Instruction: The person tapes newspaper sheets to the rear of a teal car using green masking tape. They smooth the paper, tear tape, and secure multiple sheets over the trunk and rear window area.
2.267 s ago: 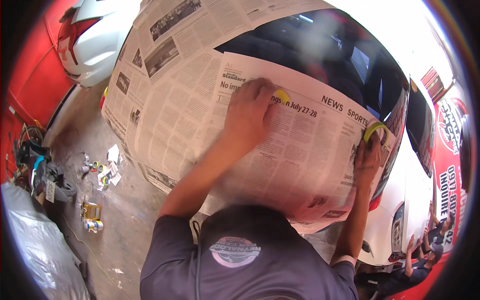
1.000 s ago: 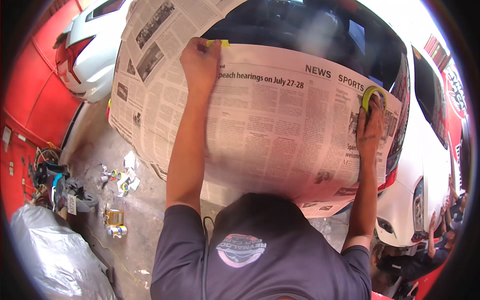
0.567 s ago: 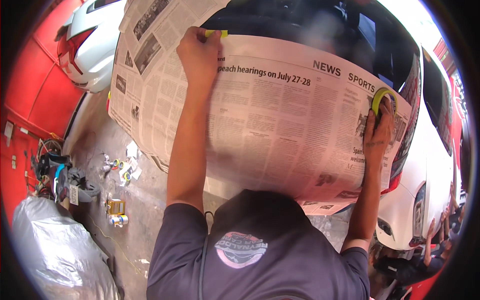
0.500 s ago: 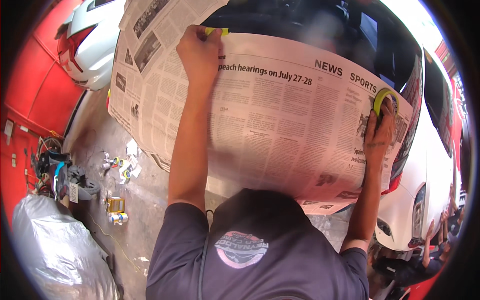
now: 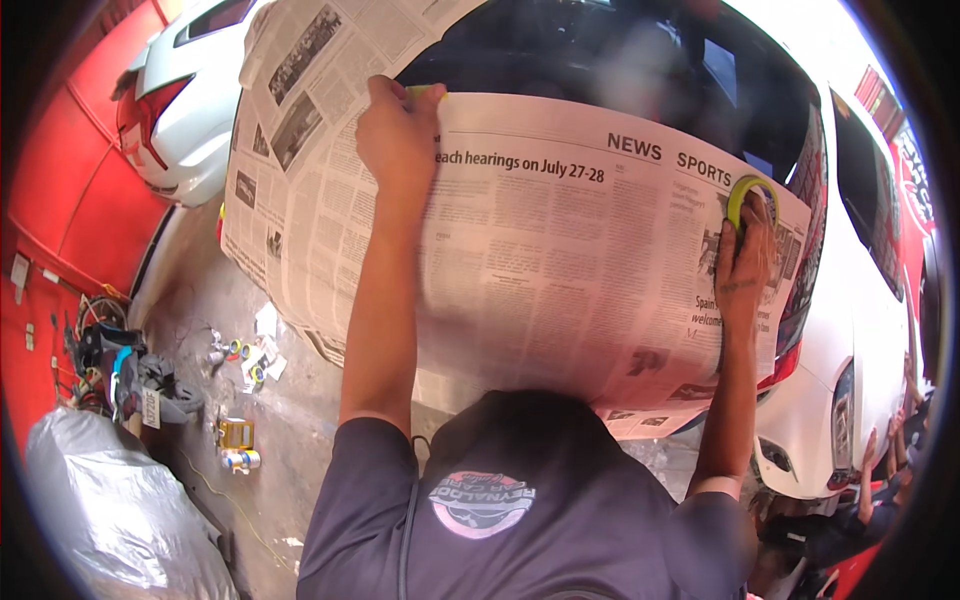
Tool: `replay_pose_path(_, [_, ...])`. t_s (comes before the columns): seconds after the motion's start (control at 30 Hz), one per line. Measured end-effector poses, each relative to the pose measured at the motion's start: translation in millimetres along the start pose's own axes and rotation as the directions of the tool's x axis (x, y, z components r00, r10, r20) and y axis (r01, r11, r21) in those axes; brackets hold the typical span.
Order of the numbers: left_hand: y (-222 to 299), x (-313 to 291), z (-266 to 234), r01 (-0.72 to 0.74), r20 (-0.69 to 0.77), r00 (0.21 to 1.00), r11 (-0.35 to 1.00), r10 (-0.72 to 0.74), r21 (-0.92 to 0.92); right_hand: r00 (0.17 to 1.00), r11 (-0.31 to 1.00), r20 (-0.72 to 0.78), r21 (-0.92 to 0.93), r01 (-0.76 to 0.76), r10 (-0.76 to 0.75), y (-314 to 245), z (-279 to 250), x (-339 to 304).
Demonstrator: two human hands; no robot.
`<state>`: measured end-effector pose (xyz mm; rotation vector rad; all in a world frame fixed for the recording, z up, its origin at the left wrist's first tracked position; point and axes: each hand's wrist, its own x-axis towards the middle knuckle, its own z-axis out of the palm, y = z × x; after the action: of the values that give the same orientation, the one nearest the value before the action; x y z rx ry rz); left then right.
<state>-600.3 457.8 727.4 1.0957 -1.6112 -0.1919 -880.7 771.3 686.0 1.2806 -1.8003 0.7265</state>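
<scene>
A large newspaper sheet [image 5: 540, 260] is spread over the rear of a car, below its dark rear window [image 5: 590, 60]. At the sheet's upper left edge, my left hand [image 5: 395, 135] has its fingers curled and its thumb on a short strip of yellow-green tape [image 5: 428, 92], mostly hidden by the hand. Over on the right side of the sheet, my right hand [image 5: 745, 262] holds a roll of yellow-green tape [image 5: 738, 200] against the paper, its fingers partly inside the ring. More newspaper [image 5: 300, 70] covers the car to the left.
A white car [image 5: 200, 120] stands at the far left by a red wall [image 5: 95, 120], another white car [image 5: 815, 420] at the right. Tape rolls and paper scraps [image 5: 255, 355], a yellow box [image 5: 236, 433] and a silver cover [image 5: 120, 500] lie at left. People [image 5: 850, 530] are at lower right.
The view has shifted slightly, so the sheet's top edge sits lower in the picture. Less of the tape strip shows beside my left hand. My right hand still has the roll.
</scene>
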Motion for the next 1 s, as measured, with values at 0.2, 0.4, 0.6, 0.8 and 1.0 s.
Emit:
replay_pose_path(0.2, [43,-31,4,-0.148,0.187,0.971,0.989,0.149,-0.021,1.000,1.000,0.014,0.030,-0.009,0.009,9,-11,-3])
replay_pose_path(0.4, [124,-102,-20,-0.310,0.211,0.698,0.554,0.685,-0.773,0.951,0.783,0.303,0.577,-0.232,0.059,-47,-84,30])
replay_pose_path(0.6, [154,-132,-33,0.021,0.421,0.501,0.476,0.756,-0.879,0.985,0.682,0.172,0.717,-0.146,0.030,-52,-90,16])
replay_pose_path(0.8, [147,-151,-29,0.344,0.593,0.518,0.485,0.616,-0.804,0.961,0.703,-0.081,0.698,-0.134,0.264,-72,-93,3])
replay_pose_path(1.0, [157,-162,-28,0.246,0.522,0.595,0.480,0.611,-0.842,0.940,0.890,-0.275,0.451,-0.061,0.204,-80,-91,-12])
